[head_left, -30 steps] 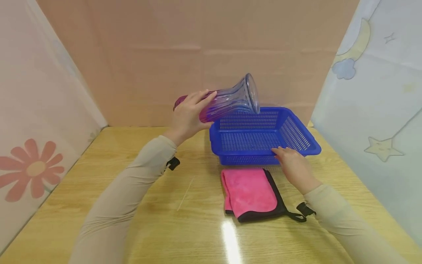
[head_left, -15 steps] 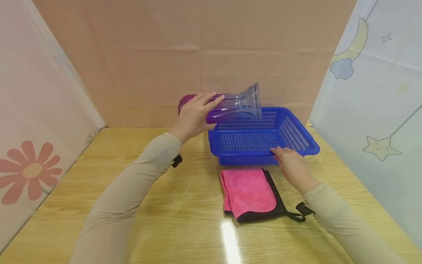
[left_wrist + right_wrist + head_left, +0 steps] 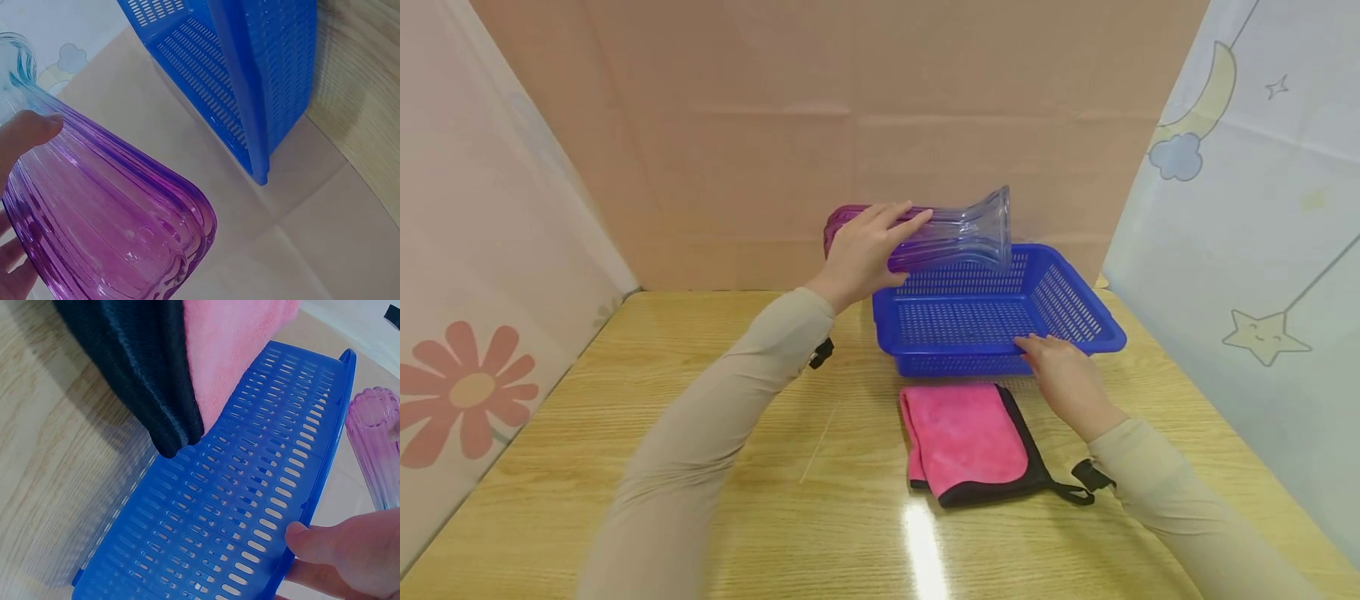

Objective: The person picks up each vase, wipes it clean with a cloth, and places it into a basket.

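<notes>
My left hand [image 3: 867, 250] grips a ribbed glass vase [image 3: 958, 236] round its body and holds it on its side above the basket's back left. The vase fades from purple at the base to pale blue at its flared mouth, which points right. In the left wrist view the thumb lies across the glass vase [image 3: 112, 206], with fingers on the far side. My right hand [image 3: 1063, 375] pinches the front rim of a blue plastic basket [image 3: 962, 364]; the right wrist view shows the thumb outside the basket wall [image 3: 219, 487] and fingers over the rim.
A folded pink cloth [image 3: 970, 437] with black edging and a loop lies on the wooden table [image 3: 760, 500] in front of the basket. A peach backdrop [image 3: 737, 167] stands behind, with patterned panels at left and right.
My left hand has carried the vase to the right. The vase has turned from mouth-up tilt to nearly level. My right hand stays on the basket rim.
</notes>
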`<state>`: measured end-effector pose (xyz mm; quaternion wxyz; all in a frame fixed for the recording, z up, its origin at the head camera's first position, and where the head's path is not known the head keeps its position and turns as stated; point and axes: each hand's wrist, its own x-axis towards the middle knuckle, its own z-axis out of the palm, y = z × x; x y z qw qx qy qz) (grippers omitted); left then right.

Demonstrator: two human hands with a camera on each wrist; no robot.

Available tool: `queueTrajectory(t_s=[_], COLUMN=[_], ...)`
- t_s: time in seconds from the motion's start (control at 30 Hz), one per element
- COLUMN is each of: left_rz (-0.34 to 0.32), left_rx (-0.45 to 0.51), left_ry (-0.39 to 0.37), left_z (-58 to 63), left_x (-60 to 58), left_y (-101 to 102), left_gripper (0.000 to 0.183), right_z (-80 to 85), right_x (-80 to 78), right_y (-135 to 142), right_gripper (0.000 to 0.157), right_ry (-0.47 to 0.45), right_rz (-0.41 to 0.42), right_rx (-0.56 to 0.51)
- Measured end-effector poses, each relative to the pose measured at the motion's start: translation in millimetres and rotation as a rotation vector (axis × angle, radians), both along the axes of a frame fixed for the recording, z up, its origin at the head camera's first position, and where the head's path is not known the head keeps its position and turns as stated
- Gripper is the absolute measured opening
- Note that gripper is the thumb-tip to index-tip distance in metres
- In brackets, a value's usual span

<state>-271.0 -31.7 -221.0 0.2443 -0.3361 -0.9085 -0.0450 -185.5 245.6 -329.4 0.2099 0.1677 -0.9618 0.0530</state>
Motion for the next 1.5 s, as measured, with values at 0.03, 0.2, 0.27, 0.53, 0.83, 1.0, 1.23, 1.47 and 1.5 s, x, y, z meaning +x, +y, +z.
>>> queueTrajectory(t_s=[0.03, 0.2, 0.27, 0.53, 0.83, 1.0, 1.23, 1.47, 1.5], left_rz=[-0.001, -0.018, -0.027, -0.040, -0.024, -0.016, 0.000, 0.005, 0.008], left_rx=[-0.006, -0.042, -0.047, -0.043, -0.064, -0.060, -0.070, -0.086, -0.085], left_ry=[-0.001, 0.000, -0.002, -0.024, -0.060, -0.100, -0.143, -0.148, -0.153], left_z=[0.6, 1.1, 0.9, 3.6, 1.8, -4.6, -14.2, -21.1, -21.9], left_x=[-0.5, -3.3, -4.6, -12.2, -25.0, -32.0, -38.8, -46.7, -47.9], left_y=[2.6, 14.6, 18.6, 33.9, 53.7, 62.6, 71.9, 79.5, 80.4], left_gripper=[0.079, 0.080, 0.080, 0.080, 0.081, 0.082, 0.082, 0.082, 0.082], right_z=[-0.2, -1.7, -1.7, 0.5, -0.5, -2.4, -4.2, -3.6, -3.4], right_x=[0.2, 2.0, 2.3, 1.2, 1.3, 1.5, 3.0, 3.6, 3.6], right_y=[0.4, 0.4, -0.2, -3.9, -5.3, -5.8, -7.2, -9.7, -10.1], right_gripper=[0.026, 0.026, 0.026, 0.026, 0.025, 0.026, 0.026, 0.026, 0.026], right_ry=[0.005, 0.003, -0.003, -0.009, -0.007, -0.012, -0.003, -0.001, -0.002], right_rz=[0.001, -0.003, -0.001, 0.003, -0.007, -0.016, -0.023, -0.027, -0.028], right_rx=[-0.001, -0.007, -0.010, -0.012, -0.013, -0.014, -0.013, -0.022, -0.024])
